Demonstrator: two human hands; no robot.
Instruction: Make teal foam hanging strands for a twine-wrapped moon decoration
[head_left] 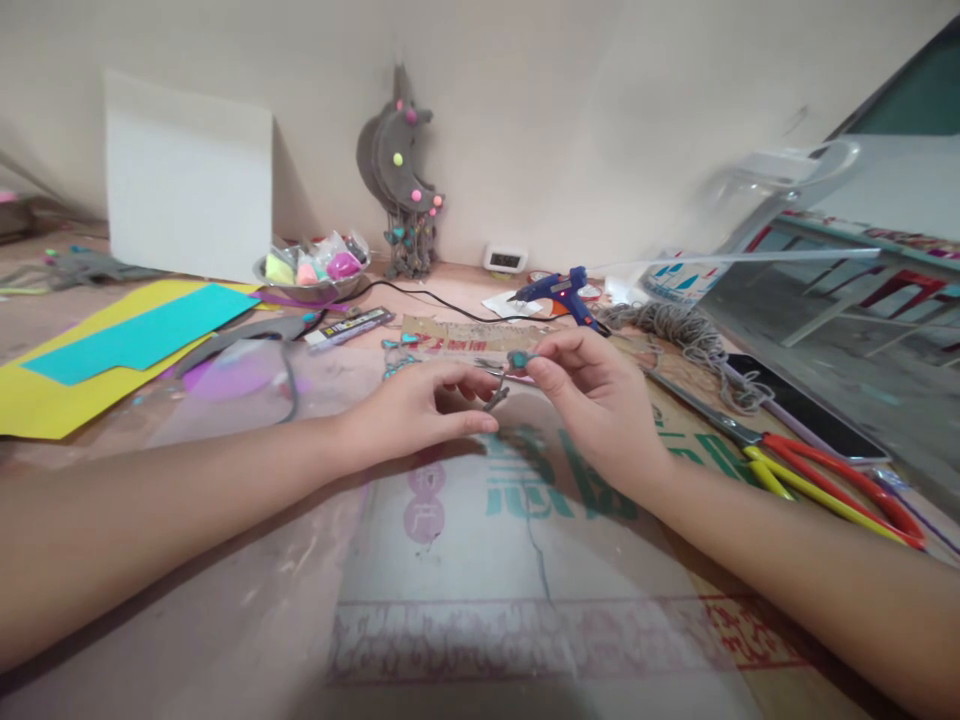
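My left hand (420, 405) rests low over the cardboard sheet (480, 560), fingers pinched on a thin grey cord (496, 398). Just to its right, my right hand (592, 395) is raised a little and pinches a small teal bead-like piece (517, 359) between thumb and forefinger. The cord runs from that piece down to my left fingertips. The two hands almost touch at the middle of the work surface.
A blue glue gun (559, 290) lies behind the hands, its black cable trailing left. Grey yarn (675, 330), red and yellow scissors (810, 465) and a phone (802, 405) lie right. Teal and yellow sheets (112, 350), a bowl of coloured pom-poms (315, 268) and a grey moon decoration (401, 170) sit left and back.
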